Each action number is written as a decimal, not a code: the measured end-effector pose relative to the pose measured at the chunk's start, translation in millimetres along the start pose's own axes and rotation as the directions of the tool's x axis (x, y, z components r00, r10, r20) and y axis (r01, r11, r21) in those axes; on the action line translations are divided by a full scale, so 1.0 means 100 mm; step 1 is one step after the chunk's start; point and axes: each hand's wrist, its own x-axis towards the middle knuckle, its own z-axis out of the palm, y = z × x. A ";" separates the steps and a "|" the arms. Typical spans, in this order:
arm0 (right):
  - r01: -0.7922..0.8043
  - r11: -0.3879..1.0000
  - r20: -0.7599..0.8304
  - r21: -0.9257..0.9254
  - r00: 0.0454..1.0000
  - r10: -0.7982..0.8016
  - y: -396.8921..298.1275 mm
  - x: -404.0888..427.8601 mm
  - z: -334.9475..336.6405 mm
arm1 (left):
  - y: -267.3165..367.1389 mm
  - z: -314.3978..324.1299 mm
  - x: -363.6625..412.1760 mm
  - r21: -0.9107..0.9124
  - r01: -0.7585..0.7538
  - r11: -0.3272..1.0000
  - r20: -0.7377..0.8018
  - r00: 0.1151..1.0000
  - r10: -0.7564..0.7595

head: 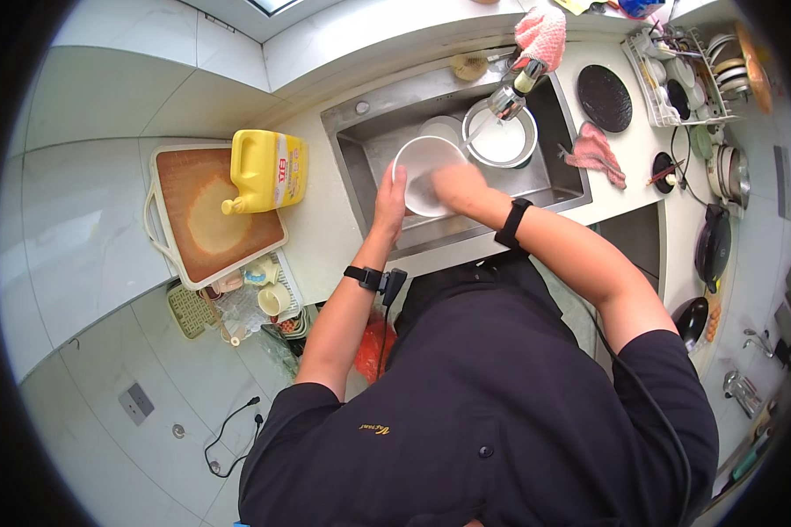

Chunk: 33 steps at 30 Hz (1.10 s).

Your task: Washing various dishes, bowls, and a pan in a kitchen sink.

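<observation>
A white bowl (422,155) is tilted over the sink, with my left hand (389,203) gripping its left rim. My right hand (460,188), blurred by motion, reaches into the bowl's right side; whether its fingers hold anything is hidden. Just beyond the bowl, water runs from the faucet head (505,103). Under that faucet stands a round metal-rimmed basin or pot (532,135) with a white interior or whitish contents. Another pale round dish (438,125) lies on the sink floor, partly covered by the bowl. All of these are within the stainless steel sink (369,161).
Left of the sink, a yellow detergent jug (270,171) stands on a brown-surfaced tray (175,191). A pink cloth (594,155) and black round plate or lid (604,98) lie right, near a dish rack (666,118). Another pink cloth (542,39) drapes behind the faucet, beside a scrubbing brush (469,66).
</observation>
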 end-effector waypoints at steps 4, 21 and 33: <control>0.096 0.944 -0.114 0.314 0.991 -0.063 -0.20 0.09 0.07 | 0.01 0.00 0.04 -0.051 -0.022 0.998 0.023 0.999 0.023; 0.468 0.858 -0.024 -0.212 0.875 -0.484 -0.06 -0.50 -0.32 | 0.40 -0.35 0.10 0.184 -0.035 0.982 0.101 0.995 0.017; 0.557 0.588 -0.129 -0.586 0.652 -0.747 0.03 -0.55 -0.30 | 0.94 -0.41 -0.09 0.421 0.065 0.905 0.215 0.962 -0.169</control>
